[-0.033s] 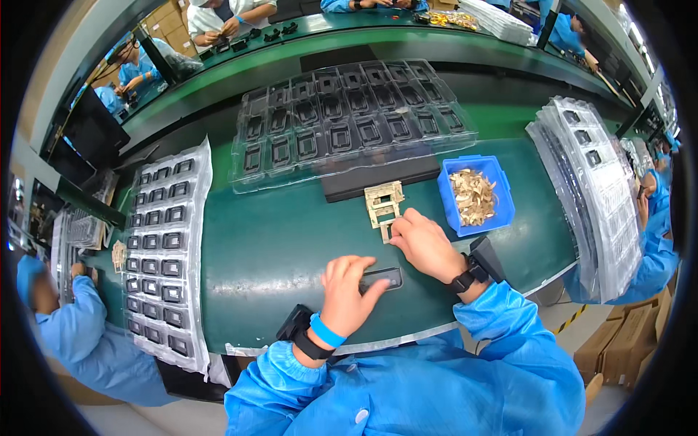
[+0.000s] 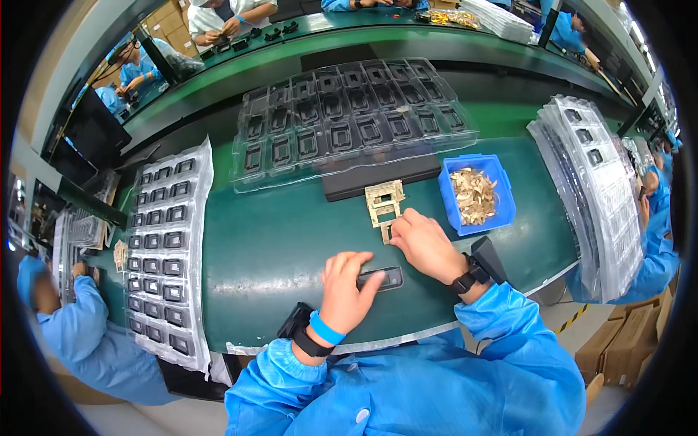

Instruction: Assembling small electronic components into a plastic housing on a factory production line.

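My left hand [image 2: 345, 289] is over the green table mat, fingers and thumb spread apart. Its thumb reaches over a flat, dark rectangular part [image 2: 393, 277] lying on the mat; whether it presses on the part I cannot tell. Just beyond, a beige cut-out sheet [image 2: 373, 206] with rectangular openings lies flat. At this sheet's near end, my right hand [image 2: 419, 243] has thumb and forefinger pinched together, and anything between the fingertips is hidden. A blue bin [image 2: 504, 190] beside the right hand holds a heap of small beige pieces [image 2: 474, 198].
A clear tray [image 2: 251, 156] of dark frames rests at the back, partly on a black slab [image 2: 349, 186]. Another filled tray [image 2: 190, 247] lies along the left, and stacked trays [image 2: 603, 211] stand at the right. Co-workers sit across and to both sides.
My left thumb and fingers have shifted very slightly up and left, over the dark part. My right hand stays pinched at the beige sheet.
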`<state>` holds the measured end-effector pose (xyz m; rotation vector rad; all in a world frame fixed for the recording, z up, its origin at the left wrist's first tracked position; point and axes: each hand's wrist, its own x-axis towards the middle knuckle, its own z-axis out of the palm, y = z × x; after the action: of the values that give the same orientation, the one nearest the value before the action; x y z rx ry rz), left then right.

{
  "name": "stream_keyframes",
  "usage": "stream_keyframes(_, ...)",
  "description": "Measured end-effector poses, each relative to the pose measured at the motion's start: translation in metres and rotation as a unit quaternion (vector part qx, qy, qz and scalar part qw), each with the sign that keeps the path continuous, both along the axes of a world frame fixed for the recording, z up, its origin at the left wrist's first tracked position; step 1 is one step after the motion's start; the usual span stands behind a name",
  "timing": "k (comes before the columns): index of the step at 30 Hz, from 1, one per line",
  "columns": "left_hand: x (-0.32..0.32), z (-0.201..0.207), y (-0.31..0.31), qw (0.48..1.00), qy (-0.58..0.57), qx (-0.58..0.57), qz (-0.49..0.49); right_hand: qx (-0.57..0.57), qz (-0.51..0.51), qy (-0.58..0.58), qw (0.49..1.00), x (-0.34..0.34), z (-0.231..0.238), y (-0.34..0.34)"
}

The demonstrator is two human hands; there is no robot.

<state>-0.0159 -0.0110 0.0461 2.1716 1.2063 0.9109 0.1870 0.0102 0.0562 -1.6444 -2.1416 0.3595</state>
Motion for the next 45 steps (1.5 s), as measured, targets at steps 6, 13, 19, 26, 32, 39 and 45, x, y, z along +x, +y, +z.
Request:
stream_keyframes(6,0.007,0.03,0.026,0.988,-0.09,-0.126,0.016,0.146,0.114,-0.132,0.974,-0.004,0.026,-0.021)
stream_keyframes(13,0.017,0.028,0.014,0.968,-0.108,-0.225,0.017,0.06,0.046,0.126,0.989,0.005,0.029,-0.035)
stream_keyframes(19,0.034,0.033,0.002,0.979,-0.122,-0.161,0.034,0.068,-0.018,0.19,0.979,0.0,0.023,-0.044)
stream_keyframes(26,0.042,0.032,-0.001,0.981,-0.114,-0.153,0.022,0.07,-0.008,0.191,0.979,0.006,0.021,-0.045)
stream_keyframes(32,0.048,0.024,-0.002,0.968,-0.163,-0.188,0.037,0.182,0.005,0.093,0.979,0.008,0.017,-0.048)
stream_keyframes(39,0.048,0.031,0.006,0.917,-0.247,-0.31,0.045,0.2,-0.074,0.206,0.955,0.045,0.032,-0.049)
stream_keyframes(45,0.055,0.039,0.006,0.923,-0.237,-0.301,0.045,0.206,-0.254,0.215,0.92,0.094,0.035,-0.037)
